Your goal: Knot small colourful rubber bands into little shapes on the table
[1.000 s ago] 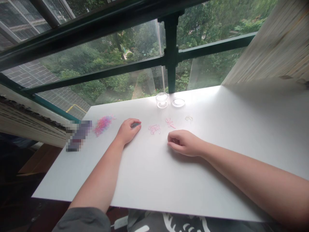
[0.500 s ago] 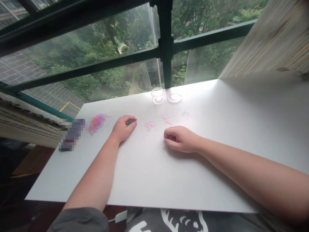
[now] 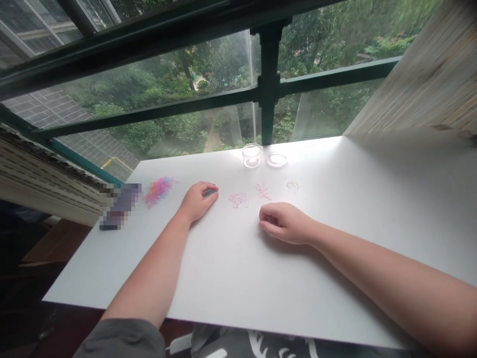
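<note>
A clear, round, straight-walled container (image 3: 252,156) stands upright on the white flat tabletop (image 3: 238,278), near the green window frame (image 3: 267,89); bright light shows through its walls and base. Just beside it, on its right, a clear, round, shallow lid (image 3: 277,159) lies flat.

In front of them lie three small groups: tangled pink thin loops (image 3: 238,200), a cluster of pink slender loops (image 3: 263,191) and pale yellowish thin loops (image 3: 292,185). Well to the left is a loose pile of pink, blue and purple small strands (image 3: 160,191), near a pixelated dark purple object (image 3: 121,206).

The left hand (image 3: 199,201) rests curled beside the tangled pink loops, a dark patch showing between thumb and fingers; whether it holds something is unclear. The right hand (image 3: 285,222) rests loosely curled, its thumb and fingers narrowly apart, just before the slender-loop cluster; I cannot tell whether it holds anything.
</note>
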Tool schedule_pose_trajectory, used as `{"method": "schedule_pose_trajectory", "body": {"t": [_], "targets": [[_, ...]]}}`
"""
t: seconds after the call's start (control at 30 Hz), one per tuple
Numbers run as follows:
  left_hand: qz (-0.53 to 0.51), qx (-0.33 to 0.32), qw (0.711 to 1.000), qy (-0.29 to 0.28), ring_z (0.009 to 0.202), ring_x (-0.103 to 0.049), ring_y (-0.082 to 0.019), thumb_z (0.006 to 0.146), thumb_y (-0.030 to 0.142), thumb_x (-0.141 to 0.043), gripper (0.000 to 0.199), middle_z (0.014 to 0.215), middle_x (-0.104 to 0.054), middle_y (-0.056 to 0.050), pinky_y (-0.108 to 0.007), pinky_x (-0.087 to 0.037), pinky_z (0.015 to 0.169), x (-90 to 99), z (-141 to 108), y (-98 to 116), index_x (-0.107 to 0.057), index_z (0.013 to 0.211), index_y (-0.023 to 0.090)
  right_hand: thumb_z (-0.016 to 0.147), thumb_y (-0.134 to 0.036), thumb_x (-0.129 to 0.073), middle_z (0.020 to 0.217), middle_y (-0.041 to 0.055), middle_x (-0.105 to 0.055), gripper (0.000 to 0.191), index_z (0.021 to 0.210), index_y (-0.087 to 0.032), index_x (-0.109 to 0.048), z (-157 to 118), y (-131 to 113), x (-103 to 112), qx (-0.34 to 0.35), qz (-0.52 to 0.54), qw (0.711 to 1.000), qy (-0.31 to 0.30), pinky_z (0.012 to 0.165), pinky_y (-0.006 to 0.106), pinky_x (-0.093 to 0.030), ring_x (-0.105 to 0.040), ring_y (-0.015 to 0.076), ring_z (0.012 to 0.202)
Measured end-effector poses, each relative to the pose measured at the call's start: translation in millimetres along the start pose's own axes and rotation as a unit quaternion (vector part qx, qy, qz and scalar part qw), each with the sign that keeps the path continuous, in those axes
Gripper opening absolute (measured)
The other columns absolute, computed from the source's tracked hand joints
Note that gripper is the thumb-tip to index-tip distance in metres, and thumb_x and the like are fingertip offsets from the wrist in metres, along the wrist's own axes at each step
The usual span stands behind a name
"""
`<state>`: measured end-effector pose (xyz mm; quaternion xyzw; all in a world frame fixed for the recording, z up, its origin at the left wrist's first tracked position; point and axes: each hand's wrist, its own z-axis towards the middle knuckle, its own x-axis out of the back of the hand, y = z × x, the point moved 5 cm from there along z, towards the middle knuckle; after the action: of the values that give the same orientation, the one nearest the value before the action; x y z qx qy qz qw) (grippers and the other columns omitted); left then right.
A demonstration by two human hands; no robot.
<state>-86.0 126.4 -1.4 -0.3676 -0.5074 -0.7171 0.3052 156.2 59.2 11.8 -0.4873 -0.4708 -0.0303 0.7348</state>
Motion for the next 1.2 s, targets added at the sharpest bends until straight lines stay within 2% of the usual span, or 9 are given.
{"method": "schedule_pose_trajectory", "body": {"t": [1.2], "targets": [[-0.005,0.013,1.000,0.002,0.100,-0.056,-0.020,0.076,0.033,-0.055,0.026,0.105,-0.062,-0.006,-0.035,-0.043,0.094,-0.8,0.7,1.7,-0.064,0.096,0.018,0.078,-0.023,-0.051,0.063,-0.0019,-0.052,0.008,0.072,-0.018,-0.052,-2.7,-1.3,-0.9,0.017,-0.015,1.000,-0.002,0.056,0.022,-0.031,-0.043,0.0094,0.057]]}}
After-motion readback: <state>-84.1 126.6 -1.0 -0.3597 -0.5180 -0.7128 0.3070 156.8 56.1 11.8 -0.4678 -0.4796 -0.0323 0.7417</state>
